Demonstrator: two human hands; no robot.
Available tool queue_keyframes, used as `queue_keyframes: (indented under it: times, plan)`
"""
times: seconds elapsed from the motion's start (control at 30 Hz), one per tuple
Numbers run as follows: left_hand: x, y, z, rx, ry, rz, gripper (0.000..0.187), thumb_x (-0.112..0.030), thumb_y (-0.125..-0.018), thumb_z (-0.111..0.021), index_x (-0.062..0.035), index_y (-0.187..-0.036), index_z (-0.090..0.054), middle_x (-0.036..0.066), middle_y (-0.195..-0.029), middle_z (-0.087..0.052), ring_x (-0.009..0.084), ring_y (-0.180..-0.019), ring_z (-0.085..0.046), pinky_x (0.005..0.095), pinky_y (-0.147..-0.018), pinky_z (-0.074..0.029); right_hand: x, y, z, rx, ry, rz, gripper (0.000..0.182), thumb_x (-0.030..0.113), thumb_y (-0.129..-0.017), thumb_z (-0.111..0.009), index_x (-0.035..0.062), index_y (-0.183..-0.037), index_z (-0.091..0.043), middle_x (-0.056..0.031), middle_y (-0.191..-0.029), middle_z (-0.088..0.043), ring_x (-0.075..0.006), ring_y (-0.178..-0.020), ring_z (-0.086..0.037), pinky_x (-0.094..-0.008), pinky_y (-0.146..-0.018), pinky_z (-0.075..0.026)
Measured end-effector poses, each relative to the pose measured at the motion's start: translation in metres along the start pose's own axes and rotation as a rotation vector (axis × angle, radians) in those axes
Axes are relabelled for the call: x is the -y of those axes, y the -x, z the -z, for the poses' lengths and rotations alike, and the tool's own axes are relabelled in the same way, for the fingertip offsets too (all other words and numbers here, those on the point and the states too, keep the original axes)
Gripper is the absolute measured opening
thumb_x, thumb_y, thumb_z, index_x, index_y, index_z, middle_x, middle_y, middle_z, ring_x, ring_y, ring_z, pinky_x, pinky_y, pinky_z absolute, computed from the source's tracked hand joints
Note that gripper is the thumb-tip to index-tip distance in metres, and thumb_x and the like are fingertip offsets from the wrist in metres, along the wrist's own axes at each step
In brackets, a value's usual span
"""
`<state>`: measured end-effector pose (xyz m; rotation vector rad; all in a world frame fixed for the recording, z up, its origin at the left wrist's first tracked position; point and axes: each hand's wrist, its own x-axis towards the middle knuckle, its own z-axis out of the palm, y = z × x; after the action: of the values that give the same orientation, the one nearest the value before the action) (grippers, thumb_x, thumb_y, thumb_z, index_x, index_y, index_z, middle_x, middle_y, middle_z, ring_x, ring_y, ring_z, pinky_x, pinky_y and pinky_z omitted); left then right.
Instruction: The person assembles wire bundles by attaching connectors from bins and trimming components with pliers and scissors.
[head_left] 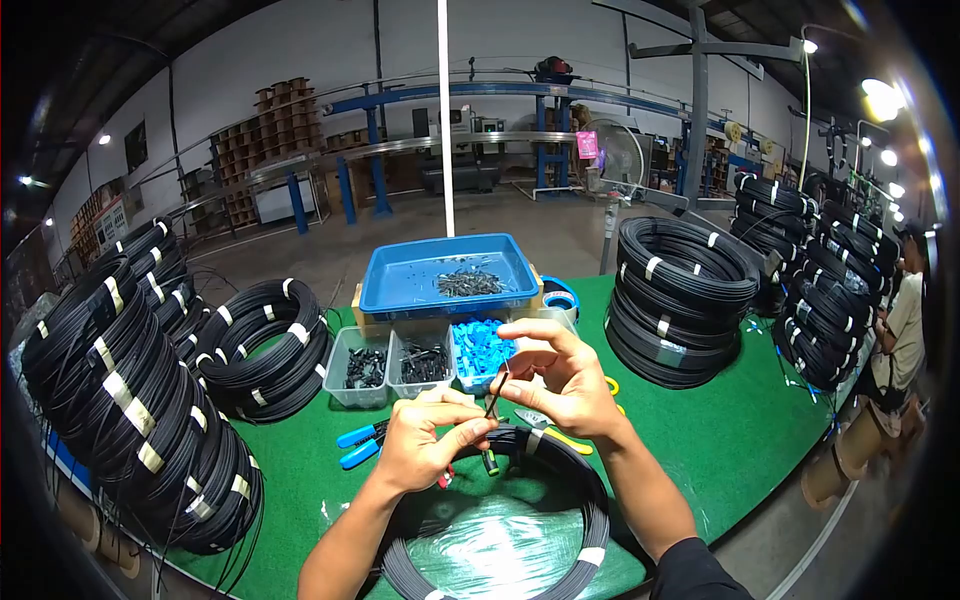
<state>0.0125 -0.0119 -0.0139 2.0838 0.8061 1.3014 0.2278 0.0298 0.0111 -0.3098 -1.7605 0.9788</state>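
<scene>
A thin black cable [494,398] rises at a slant between my two hands, above a coil of black cable [597,525] on the table. My left hand [428,440] is closed, its thumb and fingers pinching the cable low down. Higher up, my right hand [565,385] has thumb and fingertips closed near the cable's upper end; the exact grip is partly hidden. Under the hands lie a black-and-green tool [490,462] and a small red item [446,478], both partly covered. Yellow-handled cutters [568,441] lie beside the right wrist, blue-handled pliers [360,450] left of the left hand.
Clear bins of small black parts [364,370] and blue parts [482,348] stand beyond my hands. Behind them sits a blue tray [385,290] with black scraps. Stacked cable coils flank both sides [150,410] [680,310]. A person [905,315] stands far right.
</scene>
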Motion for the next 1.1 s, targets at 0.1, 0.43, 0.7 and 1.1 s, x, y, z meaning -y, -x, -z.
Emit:
queue_keyframes:
  times: [0.1,0.43,0.7,1.1]
  plan:
    - [0.0034,0.0006,-0.0014,-0.003,0.034,0.022,0.013,-0.006,-0.091,-0.069,0.0042,-0.096,-0.075,0.013,-0.095,-0.066,0.0182,-0.072,-0.069,0.0282,-0.066,-0.060,-0.0013,0.0011,0.0000,0.003,-0.024,-0.010,0.047,0.006,-0.087,-0.074,0.0081,-0.131,-0.057,-0.0034,-0.110,-0.067,-0.0117,-0.095,-0.067,-0.0274,-0.080,-0.050]
    - [0.0037,-0.0002,-0.0051,-0.081,0.051,0.069,0.010,-0.011,-0.086,-0.073,-0.0040,-0.089,-0.079,0.007,-0.077,-0.074,0.0180,-0.080,-0.064,0.0330,-0.073,-0.051,-0.0024,0.0007,0.0018,0.004,-0.011,-0.024,0.039,0.005,-0.087,-0.074,0.0068,-0.123,-0.059,-0.0049,-0.099,-0.069,-0.0130,-0.092,-0.068,-0.0285,-0.080,-0.051]
    - [0.0044,-0.0025,-0.0007,-0.087,-0.001,0.018,0.010,-0.010,-0.085,-0.073,-0.0044,-0.091,-0.079,0.005,-0.076,-0.074,0.0179,-0.079,-0.063,0.0331,-0.076,-0.051,-0.0022,0.0009,-0.0024,-0.053,-0.012,-0.050,0.037,0.001,-0.086,-0.074,0.0045,-0.119,-0.056,-0.0088,-0.098,-0.070,-0.0157,-0.093,-0.069,-0.0309,-0.083,-0.054]
    - [0.0087,-0.0008,-0.0026,-0.184,0.029,0.062,0.009,-0.008,-0.083,-0.075,-0.0036,-0.089,-0.079,0.006,-0.077,-0.075,0.0168,-0.083,-0.067,0.0316,-0.081,-0.051,-0.0076,-0.0017,-0.0009,-0.082,0.007,0.036,0.012,0.001,-0.094,-0.065,0.0007,-0.105,-0.061,-0.0079,-0.094,-0.070,-0.0157,-0.089,-0.071,-0.0287,-0.075,-0.056]
